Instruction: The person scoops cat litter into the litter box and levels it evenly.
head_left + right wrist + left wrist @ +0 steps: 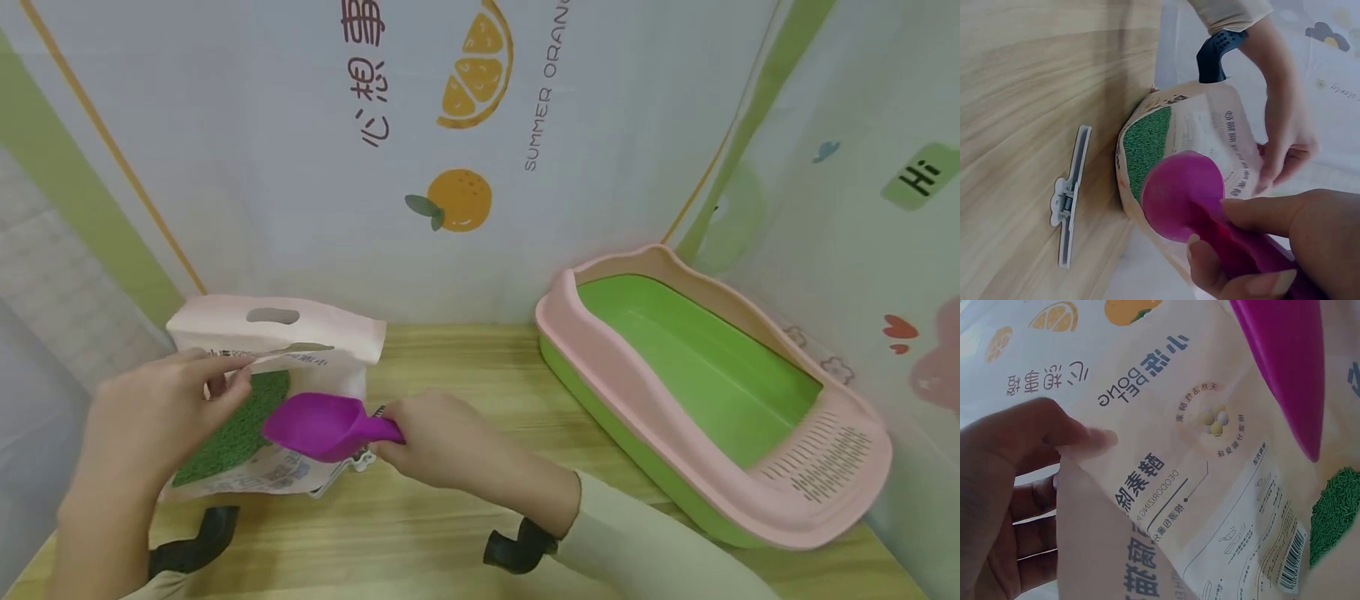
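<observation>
Left fingers — pinching bag edge | right fingers — gripping scoop (purple, near green pellets)

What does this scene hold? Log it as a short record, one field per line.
Left grip: pinches the edge of the open bag
Right grip: holds the purple scoop by its handle
Scoop position: in front of the bag's opening
Bag contents: green pellets
Litter tray: pink rim, green base, to the right of the bag; no pellets visible inside
Clip: pale, lying beside the bag
Surface: wood-grain table
Backdrop: pale, printed with oranges and lettering
</observation>
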The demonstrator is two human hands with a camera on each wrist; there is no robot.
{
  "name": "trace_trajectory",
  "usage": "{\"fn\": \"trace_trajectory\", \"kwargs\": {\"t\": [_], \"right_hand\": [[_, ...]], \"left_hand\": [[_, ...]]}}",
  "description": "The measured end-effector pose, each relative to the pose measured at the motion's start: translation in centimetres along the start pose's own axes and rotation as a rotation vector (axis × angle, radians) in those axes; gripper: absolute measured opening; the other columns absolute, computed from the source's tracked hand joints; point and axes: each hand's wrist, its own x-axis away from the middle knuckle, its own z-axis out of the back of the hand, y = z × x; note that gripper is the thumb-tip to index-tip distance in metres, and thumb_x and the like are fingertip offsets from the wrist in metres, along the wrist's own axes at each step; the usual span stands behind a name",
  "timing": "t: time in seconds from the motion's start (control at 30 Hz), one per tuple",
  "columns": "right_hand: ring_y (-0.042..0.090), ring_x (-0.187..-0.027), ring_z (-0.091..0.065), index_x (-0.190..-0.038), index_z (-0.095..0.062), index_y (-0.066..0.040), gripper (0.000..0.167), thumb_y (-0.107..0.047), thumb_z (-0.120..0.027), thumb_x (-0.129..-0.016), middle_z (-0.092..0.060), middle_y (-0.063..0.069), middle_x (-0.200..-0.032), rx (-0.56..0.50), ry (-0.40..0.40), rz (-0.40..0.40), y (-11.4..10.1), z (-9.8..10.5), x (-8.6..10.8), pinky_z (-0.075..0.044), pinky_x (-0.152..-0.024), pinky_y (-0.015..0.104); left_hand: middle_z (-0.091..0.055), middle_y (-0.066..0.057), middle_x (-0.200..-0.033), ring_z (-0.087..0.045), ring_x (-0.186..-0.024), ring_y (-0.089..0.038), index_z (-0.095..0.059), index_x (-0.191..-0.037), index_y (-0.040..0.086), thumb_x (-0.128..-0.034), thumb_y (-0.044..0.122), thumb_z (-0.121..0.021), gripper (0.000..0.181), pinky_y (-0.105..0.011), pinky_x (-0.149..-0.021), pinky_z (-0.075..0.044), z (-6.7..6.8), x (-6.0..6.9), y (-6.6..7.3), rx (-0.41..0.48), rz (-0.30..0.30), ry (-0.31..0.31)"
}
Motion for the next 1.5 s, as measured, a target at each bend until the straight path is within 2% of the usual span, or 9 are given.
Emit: {"fn": "trace_trajectory", "kwargs": {"t": [0.23,0.37,0.5,0.63,0.77,0.93,1.17,1.37,1.5], "right_hand": [[0.002,-0.045,-0.041,-0.075,-0.060,-0.019,0.026,-0.031,-0.070,-0.096,-0.050,-0.010,-0.058,0.009,0.011,-0.016,-0.4,-1.2,-2.0,-0.033,-0.042,0.016],[0.002,-0.046,-0.042,-0.076,-0.060,-0.017,0.027,-0.032,-0.073,-0.094,-0.051,-0.009,-0.060,0.040,0.022,-0.028,-0.5,-1.6,-2.4,-0.035,-0.042,0.017],[0.002,-0.046,-0.041,-0.072,-0.057,-0.018,0.030,-0.032,-0.073,-0.093,-0.049,-0.009,-0.058,0.073,0.029,-0.038,-0.5,-1.7,-2.4,-0.034,-0.041,0.017],[0.002,-0.044,-0.038,-0.069,-0.055,-0.019,0.032,-0.031,-0.072,-0.093,-0.047,-0.009,-0.057,0.101,0.028,-0.034,-0.7,-1.6,-2.4,-0.030,-0.039,0.016],[0.003,-0.045,-0.039,-0.067,-0.054,-0.019,0.033,-0.030,-0.072,-0.093,-0.047,-0.009,-0.057,0.137,0.018,-0.030,-1.2,-1.5,-2.5,-0.029,-0.038,0.015],[0.003,-0.045,-0.039,-0.066,-0.052,-0.019,0.035,-0.028,-0.071,-0.093,-0.046,-0.008,-0.057,0.158,0.009,-0.026,-1.8,-1.3,-2.8,-0.028,-0.038,0.015],[0.004,-0.047,-0.037,-0.065,-0.048,-0.019,0.037,-0.028,-0.071,-0.092,-0.042,-0.008,-0.057,0.196,0.003,-0.044,-2.4,-1.3,-3.1,-0.028,-0.037,0.017],[0.004,-0.052,-0.046,-0.076,-0.057,-0.021,0.022,-0.027,-0.072,-0.091,-0.051,-0.010,-0.062,0.202,-0.026,-0.093,-3.4,-1.2,-3.4,-0.036,-0.039,0.019],[0.006,-0.054,-0.052,-0.078,-0.063,-0.021,0.017,-0.027,-0.073,-0.090,-0.058,-0.011,-0.066,0.211,-0.070,-0.126,-4.1,-1.2,-3.8,-0.043,-0.042,0.022]], "left_hand": [[-0.057,0.006,-0.067,-0.030,-0.049,0.001,-0.081,-0.088,0.014,-0.0739,0.014,-0.065,0.022,-0.025,-0.044,-0.022,0.5,0.4,-0.3,0.023,0.057,-0.041],[-0.054,0.006,-0.073,-0.030,-0.049,0.000,-0.082,-0.093,0.016,-0.0732,0.012,-0.064,0.027,-0.024,-0.044,-0.021,0.5,0.6,-0.5,0.030,0.039,-0.037],[-0.062,0.001,-0.079,-0.041,-0.046,-0.010,-0.082,-0.089,0.013,-0.0808,0.022,-0.066,0.020,-0.025,-0.043,-0.023,0.2,0.7,-0.7,0.034,-0.023,0.036],[-0.072,-0.005,-0.085,-0.052,-0.047,-0.023,-0.082,-0.090,0.010,-0.1015,0.053,-0.045,0.058,-0.032,-0.041,-0.030,0.1,0.5,-0.8,0.031,-0.058,0.102],[-0.075,-0.010,-0.077,-0.055,-0.047,-0.027,-0.081,-0.090,0.008,-0.1031,0.067,-0.026,0.082,-0.041,-0.042,-0.035,0.1,0.3,-0.7,0.052,-0.074,0.116],[-0.069,-0.008,-0.062,-0.037,-0.045,-0.014,-0.080,-0.088,0.008,-0.1050,0.063,-0.027,0.078,-0.038,-0.043,-0.030,0.0,-0.1,-0.7,0.081,-0.110,0.125],[-0.071,-0.013,-0.067,-0.045,-0.044,-0.022,-0.078,-0.088,0.005,-0.1057,0.060,-0.028,0.077,-0.047,-0.046,-0.039,0.0,-0.5,-0.6,0.102,-0.130,0.127],[-0.056,-0.008,-0.053,-0.033,-0.049,-0.015,-0.071,-0.084,0.008,-0.1056,0.058,-0.028,0.070,-0.047,-0.048,-0.039,-0.1,-0.3,-0.7,0.121,-0.110,0.106],[-0.063,-0.010,-0.059,-0.041,-0.048,-0.018,-0.071,-0.088,0.008,-0.1077,0.041,-0.046,0.046,-0.051,-0.053,-0.044,0.0,-0.1,-0.9,0.142,-0.097,0.082]]}}
